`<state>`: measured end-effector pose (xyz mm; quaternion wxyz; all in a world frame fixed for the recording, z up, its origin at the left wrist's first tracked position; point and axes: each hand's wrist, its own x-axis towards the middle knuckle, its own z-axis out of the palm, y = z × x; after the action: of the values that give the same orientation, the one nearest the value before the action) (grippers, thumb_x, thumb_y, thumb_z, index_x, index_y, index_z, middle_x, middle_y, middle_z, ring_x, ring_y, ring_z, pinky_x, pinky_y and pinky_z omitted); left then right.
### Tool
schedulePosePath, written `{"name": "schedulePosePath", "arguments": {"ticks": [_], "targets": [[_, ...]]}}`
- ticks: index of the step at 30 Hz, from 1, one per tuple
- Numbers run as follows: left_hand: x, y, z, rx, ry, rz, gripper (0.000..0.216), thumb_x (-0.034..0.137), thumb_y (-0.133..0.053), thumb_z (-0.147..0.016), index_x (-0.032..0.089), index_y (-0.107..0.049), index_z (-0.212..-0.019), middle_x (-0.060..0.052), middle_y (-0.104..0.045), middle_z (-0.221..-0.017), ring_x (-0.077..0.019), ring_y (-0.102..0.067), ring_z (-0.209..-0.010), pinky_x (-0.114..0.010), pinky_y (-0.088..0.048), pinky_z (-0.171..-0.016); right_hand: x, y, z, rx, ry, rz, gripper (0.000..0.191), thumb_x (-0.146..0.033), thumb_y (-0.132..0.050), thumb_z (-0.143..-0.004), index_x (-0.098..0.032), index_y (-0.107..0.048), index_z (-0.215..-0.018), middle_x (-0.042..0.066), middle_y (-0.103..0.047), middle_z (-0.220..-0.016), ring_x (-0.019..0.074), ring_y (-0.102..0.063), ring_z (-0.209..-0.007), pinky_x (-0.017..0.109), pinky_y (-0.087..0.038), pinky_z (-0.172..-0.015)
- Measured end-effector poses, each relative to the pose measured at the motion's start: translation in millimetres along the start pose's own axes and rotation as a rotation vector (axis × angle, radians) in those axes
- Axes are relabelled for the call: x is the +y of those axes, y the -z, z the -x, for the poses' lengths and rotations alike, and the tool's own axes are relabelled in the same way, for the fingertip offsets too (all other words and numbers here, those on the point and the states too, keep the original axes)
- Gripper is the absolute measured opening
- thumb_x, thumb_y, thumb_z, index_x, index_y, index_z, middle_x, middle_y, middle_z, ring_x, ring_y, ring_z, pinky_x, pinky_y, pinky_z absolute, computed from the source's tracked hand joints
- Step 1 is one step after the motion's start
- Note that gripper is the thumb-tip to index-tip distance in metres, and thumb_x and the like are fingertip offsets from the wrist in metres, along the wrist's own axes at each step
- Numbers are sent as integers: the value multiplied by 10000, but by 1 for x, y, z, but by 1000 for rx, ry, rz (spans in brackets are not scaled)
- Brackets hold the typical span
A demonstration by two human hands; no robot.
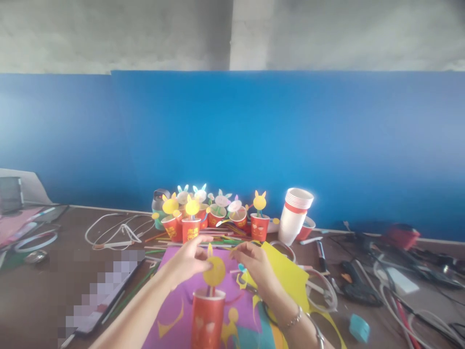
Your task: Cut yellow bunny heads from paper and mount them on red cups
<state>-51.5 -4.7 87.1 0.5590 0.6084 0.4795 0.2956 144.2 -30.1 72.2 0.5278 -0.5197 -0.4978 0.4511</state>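
Note:
In front of me stands a red paper cup [208, 315] with a round yellow paper head [214, 271] raised on stems above its rim. One pointed yellow ear shows at the head's top. My left hand [191, 259] is beside the head, thumb at its left edge and fingers curved apart. To the right of the head, my right hand [256, 261] has its fingertips pinched together; whatever is between them is too small to name. Below the hands lies purple paper [174, 295], with yellow paper scraps [172, 324] on it.
Behind stand several decorated cups [259, 228], a stack of white paper cups [293, 218] and coloured sticks [221, 237]. Yellow paper [286, 269] lies right of centre. Farther right are a glue gun [358, 286], cables [387, 286] and a turquoise object [359, 328]. A blue partition [254, 135] closes the back.

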Motion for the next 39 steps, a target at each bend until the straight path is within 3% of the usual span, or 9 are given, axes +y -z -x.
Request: {"name": "schedulePosePath", "arguments": {"ticks": [8, 25, 31, 34, 39], "targets": [[14, -24, 14, 14, 3, 81, 643, 124, -649, -634, 156, -459, -1248, 21, -547, -739, -171, -562, -753, -281, -409, -677, -10, 0, 8, -46, 21, -15, 75, -241, -609, -684, -173, -637, -673, 23, -701, -681, 169, -630, -672, 250, -453, -613], [17, -25, 14, 19, 58, 106, 668, 178, -679, -575, 173, -485, -1214, 8, -595, -754, -200, -586, -780, -298, -391, -691, -14, -2, 10, -73, 16, 5, 106, -277, -635, -654, -172, -625, -648, -1, -629, -610, 129, -555, -577, 229, -414, -526], [19, -26, 14, 8, 66, 139, 632, 154, -660, -572, 160, -493, -1182, 42, -562, -673, -159, -538, -676, -269, -357, -632, -14, -1, 11, -104, 1, -41, 146, -316, -648, -667, -170, -640, -673, -6, -605, -618, 123, -546, -585, 223, -406, -524], [18, -26, 14, -3, 53, 127, 534, 156, -653, -582, 163, -522, -1099, 45, -556, -664, -150, -525, -662, -261, -345, -622, -13, -1, 11, -125, -3, -67, 171, -341, -657, -675, -171, -636, -680, -11, -595, -622, 120, -535, -585, 219, -395, -519], [17, -28, 13, -21, 14, 128, 234, 214, -666, -570, 163, -542, -761, 33, -536, -651, -138, -497, -651, -258, -339, -625, -11, -1, 10, -134, -1, -59, 171, -338, -654, -688, -168, -640, -703, -11, -596, -634, 115, -526, -588, 214, -384, -513]]}}
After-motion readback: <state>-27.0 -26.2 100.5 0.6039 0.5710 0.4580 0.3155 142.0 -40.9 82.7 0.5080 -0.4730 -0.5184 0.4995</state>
